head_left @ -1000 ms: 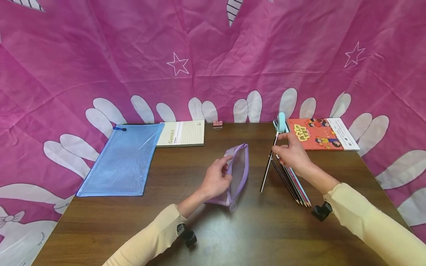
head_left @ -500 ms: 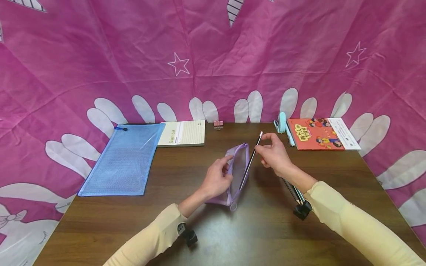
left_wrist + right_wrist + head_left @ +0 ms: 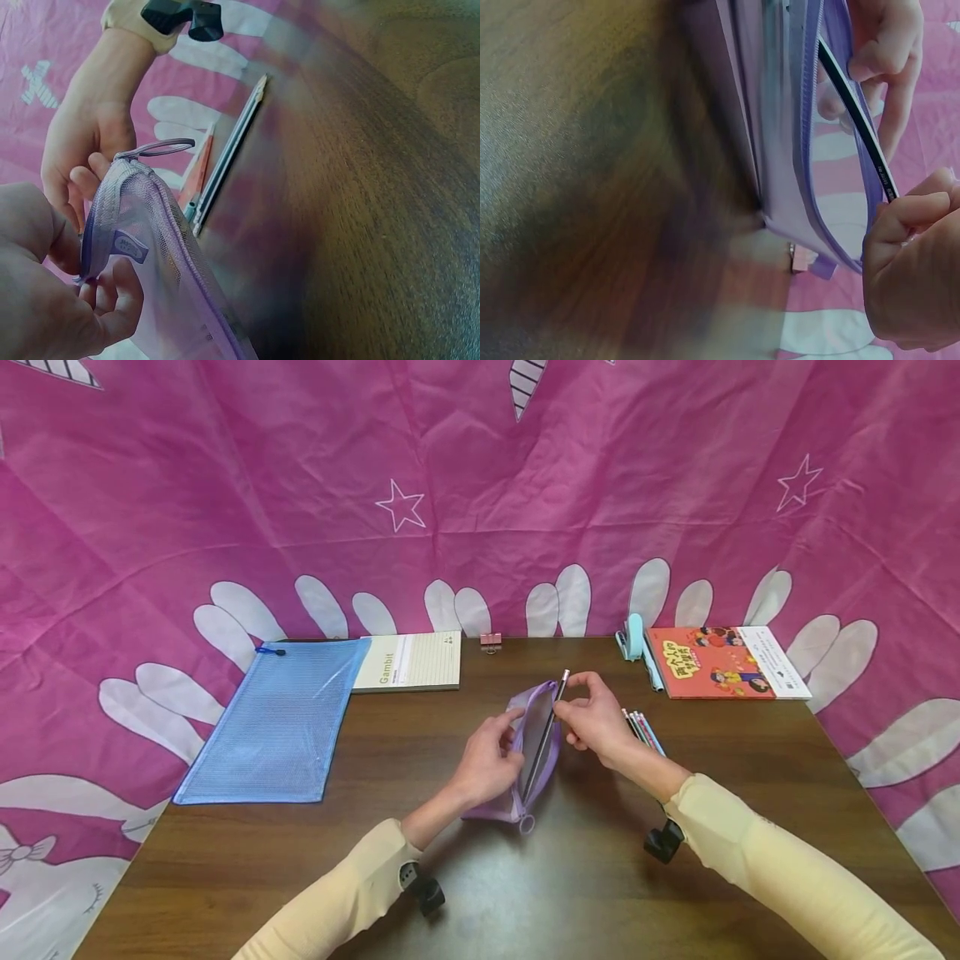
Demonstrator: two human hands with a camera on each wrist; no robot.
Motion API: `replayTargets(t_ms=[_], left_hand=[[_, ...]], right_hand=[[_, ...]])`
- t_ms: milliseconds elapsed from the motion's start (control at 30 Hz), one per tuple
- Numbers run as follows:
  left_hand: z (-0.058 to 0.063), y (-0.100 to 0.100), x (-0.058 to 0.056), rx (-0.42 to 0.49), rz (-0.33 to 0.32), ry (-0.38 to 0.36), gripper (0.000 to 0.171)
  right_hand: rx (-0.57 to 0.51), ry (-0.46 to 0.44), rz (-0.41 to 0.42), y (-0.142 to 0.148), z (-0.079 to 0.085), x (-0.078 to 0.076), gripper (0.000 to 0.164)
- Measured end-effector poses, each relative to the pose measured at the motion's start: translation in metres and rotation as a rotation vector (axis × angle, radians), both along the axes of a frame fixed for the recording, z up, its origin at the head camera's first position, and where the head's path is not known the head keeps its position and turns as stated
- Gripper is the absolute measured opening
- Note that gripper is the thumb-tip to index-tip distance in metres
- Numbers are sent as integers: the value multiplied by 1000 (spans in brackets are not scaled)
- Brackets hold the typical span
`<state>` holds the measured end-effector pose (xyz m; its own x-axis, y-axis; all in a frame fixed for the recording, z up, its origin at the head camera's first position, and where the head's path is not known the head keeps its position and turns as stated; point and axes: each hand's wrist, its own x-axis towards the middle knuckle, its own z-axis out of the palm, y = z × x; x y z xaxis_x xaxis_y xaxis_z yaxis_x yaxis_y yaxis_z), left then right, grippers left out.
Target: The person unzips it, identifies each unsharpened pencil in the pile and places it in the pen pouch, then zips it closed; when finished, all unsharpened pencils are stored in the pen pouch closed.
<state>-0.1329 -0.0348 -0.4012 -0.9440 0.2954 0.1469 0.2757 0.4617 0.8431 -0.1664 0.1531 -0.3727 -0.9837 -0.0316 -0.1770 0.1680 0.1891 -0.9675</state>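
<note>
My left hand pinches the near-left edge of a purple mesh zipper pouch, whose mouth gapes open to the right. Between the thumb and fingers of my right hand is a dark pencil, held near its white-tipped end. It slants down into the pouch's mouth. In the right wrist view the pencil passes inside the zipper edge. Several more pencils lie on the table, partly hidden under my right forearm.
A blue mesh zipper folder lies at the left, beside a Gambit notepad. Along the back stand a pink binder clip and a light-blue stapler. A light-blue pen lies by an orange book.
My right hand has carried the pencil leftward from beside the other pencils, and its lower end is now inside the pouch. My left hand has stayed on the pouch.
</note>
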Motion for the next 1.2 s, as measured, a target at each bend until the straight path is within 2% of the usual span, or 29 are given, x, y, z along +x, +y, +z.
replayTargets(t_ms=[400,733,967,1067,1200], left_hand=[[-1,1,-1,3,7,41,67],[1,1,-2,-2,3,31,67],[3,0,-4,18,8,19,67],[3,-1,-4,15,6,15,67],[3,-2,-2,21,-2,15,67]], right_hand=[[49,-33,64,-6,-9,4,44],[169,-17,81,-10,-5,1,44],[210,-26,104,-9,-1,0,36],[239,19,110,-6,0,-1,32],[325,174,107,5,-1,-2,25]])
